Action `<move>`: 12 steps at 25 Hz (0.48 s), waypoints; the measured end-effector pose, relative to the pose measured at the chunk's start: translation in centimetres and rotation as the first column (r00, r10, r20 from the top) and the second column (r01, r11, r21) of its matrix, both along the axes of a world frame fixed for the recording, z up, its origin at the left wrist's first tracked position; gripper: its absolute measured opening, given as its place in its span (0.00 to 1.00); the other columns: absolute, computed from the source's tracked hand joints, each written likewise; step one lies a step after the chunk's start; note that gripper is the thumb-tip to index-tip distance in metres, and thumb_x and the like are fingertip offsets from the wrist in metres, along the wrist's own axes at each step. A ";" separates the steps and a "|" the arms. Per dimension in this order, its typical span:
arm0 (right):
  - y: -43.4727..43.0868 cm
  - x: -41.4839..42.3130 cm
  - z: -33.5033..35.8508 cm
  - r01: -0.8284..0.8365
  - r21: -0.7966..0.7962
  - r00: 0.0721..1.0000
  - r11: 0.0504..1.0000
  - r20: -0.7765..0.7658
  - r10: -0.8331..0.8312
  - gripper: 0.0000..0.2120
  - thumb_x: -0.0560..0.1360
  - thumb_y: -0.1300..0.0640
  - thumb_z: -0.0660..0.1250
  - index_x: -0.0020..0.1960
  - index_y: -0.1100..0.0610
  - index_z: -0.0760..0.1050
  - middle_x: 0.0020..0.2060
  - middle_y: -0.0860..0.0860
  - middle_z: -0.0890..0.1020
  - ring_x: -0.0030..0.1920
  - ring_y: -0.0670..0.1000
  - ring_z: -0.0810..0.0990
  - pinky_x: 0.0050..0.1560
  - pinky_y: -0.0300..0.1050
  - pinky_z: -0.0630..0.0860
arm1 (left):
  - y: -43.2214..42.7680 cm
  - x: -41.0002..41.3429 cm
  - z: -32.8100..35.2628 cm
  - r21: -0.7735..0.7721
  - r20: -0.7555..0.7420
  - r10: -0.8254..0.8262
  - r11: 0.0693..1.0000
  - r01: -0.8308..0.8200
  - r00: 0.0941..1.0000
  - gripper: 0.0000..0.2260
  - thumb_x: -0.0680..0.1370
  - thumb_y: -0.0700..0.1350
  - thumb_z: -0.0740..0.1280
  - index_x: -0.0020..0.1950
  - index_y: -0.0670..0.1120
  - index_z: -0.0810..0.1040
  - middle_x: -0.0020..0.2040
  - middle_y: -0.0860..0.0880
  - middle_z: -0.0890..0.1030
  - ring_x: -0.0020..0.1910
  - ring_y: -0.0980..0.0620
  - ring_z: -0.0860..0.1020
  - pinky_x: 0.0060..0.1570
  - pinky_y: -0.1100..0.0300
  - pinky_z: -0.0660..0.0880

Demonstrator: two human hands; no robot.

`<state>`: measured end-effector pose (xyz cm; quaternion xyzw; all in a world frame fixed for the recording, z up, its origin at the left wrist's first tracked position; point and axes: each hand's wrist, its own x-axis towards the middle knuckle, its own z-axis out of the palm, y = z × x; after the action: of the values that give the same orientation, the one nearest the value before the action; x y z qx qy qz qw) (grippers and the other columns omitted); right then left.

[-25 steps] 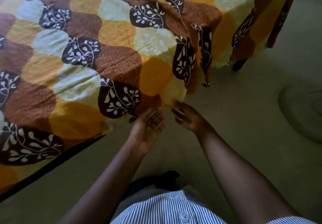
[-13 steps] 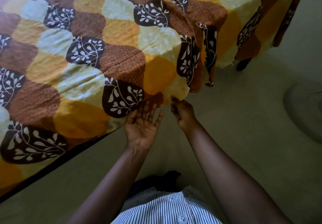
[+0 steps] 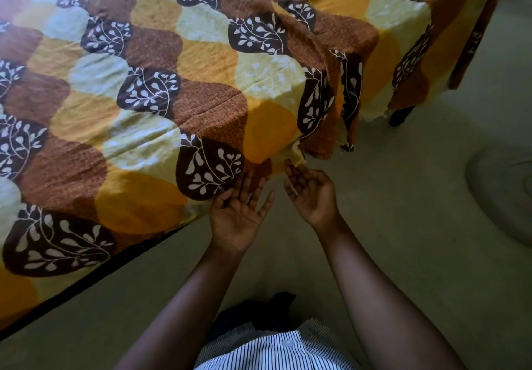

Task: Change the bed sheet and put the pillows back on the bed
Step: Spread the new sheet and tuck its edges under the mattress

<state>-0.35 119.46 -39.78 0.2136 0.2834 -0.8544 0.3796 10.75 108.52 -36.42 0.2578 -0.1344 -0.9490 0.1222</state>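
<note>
In the head view, the sheet [image 3: 201,87], printed in yellow, brown and dark leaf shapes, covers the bed from 9 o'clock round to 1 o'clock. It lies fairly flat on top and falls over the near corner in loose folds [image 3: 331,104]. Both hands sit just below the middle of the frame, at that corner. The left hand [image 3: 237,217] is palm up with its fingers [image 3: 249,185] spread and straight, their tips at the sheet's lower edge, probably to slide under and tuck it. The right hand [image 3: 313,197], at 3 o'clock from the left and apart from it, is also palm up with relaxed, slightly parted fingers. Its tips reach a bunched yellow tail [image 3: 296,153] of cloth at 12 o'clock, but I cannot tell whether they touch it; neither hand pinches anything. The sheet's edge runs toward 8 o'clock above a dark frame [image 3: 86,271]. A bed leg [image 3: 401,114] stands at 2 o'clock, beyond the folds. Bare floor [image 3: 403,225] gives the arms room from 3 to 6 o'clock, with a round shape [image 3: 503,197] well off at 3 o'clock. No pillows show.
</note>
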 end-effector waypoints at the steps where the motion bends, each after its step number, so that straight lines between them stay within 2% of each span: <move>1: -0.1 0.1 0.4 -0.001 -0.063 1.000 0.998 -0.016 0.000 0.12 0.76 0.58 0.54 0.53 0.59 0.74 0.55 0.56 0.81 0.56 0.51 0.79 0.51 0.45 0.76 | -0.3 0.1 -0.1 -0.019 -0.034 -0.020 1.000 0.019 0.999 0.20 0.67 0.45 0.67 0.59 0.45 0.78 0.61 0.48 0.79 0.63 0.45 0.74 0.57 0.43 0.72; 3: -0.5 0.1 1.4 -0.011 -0.155 0.998 0.988 -0.057 0.003 0.15 0.72 0.56 0.57 0.54 0.62 0.74 0.54 0.57 0.82 0.58 0.53 0.78 0.56 0.49 0.77 | -0.7 0.2 -0.6 -0.034 -0.101 -0.061 0.998 0.058 0.993 0.26 0.59 0.44 0.76 0.57 0.45 0.81 0.64 0.49 0.77 0.63 0.46 0.75 0.56 0.42 0.74; 5: -1.2 0.0 1.8 -0.003 -0.212 0.997 0.977 -0.072 -0.012 0.21 0.69 0.54 0.59 0.58 0.64 0.73 0.56 0.59 0.80 0.60 0.55 0.77 0.57 0.52 0.76 | -0.9 0.3 -0.8 -0.029 -0.146 -0.088 0.996 0.085 0.985 0.27 0.58 0.44 0.77 0.57 0.46 0.81 0.65 0.49 0.76 0.64 0.46 0.74 0.57 0.41 0.74; 7: -1.7 -0.3 1.7 0.004 -0.247 0.996 0.969 -0.089 -0.026 0.28 0.66 0.54 0.64 0.64 0.65 0.70 0.58 0.60 0.78 0.61 0.56 0.76 0.58 0.54 0.75 | -0.9 0.2 -0.7 -0.021 -0.155 -0.097 0.995 0.095 0.983 0.25 0.61 0.45 0.74 0.58 0.46 0.81 0.66 0.49 0.76 0.65 0.46 0.74 0.58 0.41 0.73; 9: -2.0 -0.5 1.6 0.000 -0.311 0.994 0.950 -0.107 -0.034 0.36 0.58 0.55 0.72 0.64 0.65 0.70 0.58 0.61 0.79 0.63 0.57 0.74 0.59 0.55 0.75 | -0.6 0.2 -0.3 -0.013 -0.131 -0.077 0.997 0.075 0.988 0.20 0.66 0.46 0.68 0.58 0.47 0.81 0.66 0.50 0.75 0.66 0.46 0.72 0.58 0.41 0.73; 10: -2.0 -0.6 1.6 0.005 -0.339 0.993 0.941 -0.107 -0.043 0.38 0.56 0.55 0.75 0.64 0.65 0.71 0.59 0.61 0.78 0.64 0.58 0.73 0.60 0.55 0.74 | -0.4 0.1 0.0 -0.007 -0.104 -0.063 0.998 0.063 0.993 0.19 0.68 0.47 0.64 0.58 0.47 0.81 0.66 0.50 0.75 0.66 0.47 0.72 0.59 0.41 0.72; 12: -2.3 -0.8 2.0 0.000 -0.368 0.992 0.930 -0.116 -0.045 0.35 0.59 0.53 0.71 0.64 0.63 0.69 0.60 0.60 0.76 0.65 0.57 0.72 0.62 0.54 0.72 | -0.1 0.1 0.4 0.003 -0.066 -0.034 0.999 0.034 0.997 0.20 0.70 0.47 0.58 0.59 0.47 0.78 0.67 0.50 0.75 0.65 0.47 0.71 0.57 0.41 0.70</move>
<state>-1.16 117.13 -37.82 0.0893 0.1392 -0.9080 0.3849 10.82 108.40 -36.01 0.2245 -0.1329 -0.9591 0.1099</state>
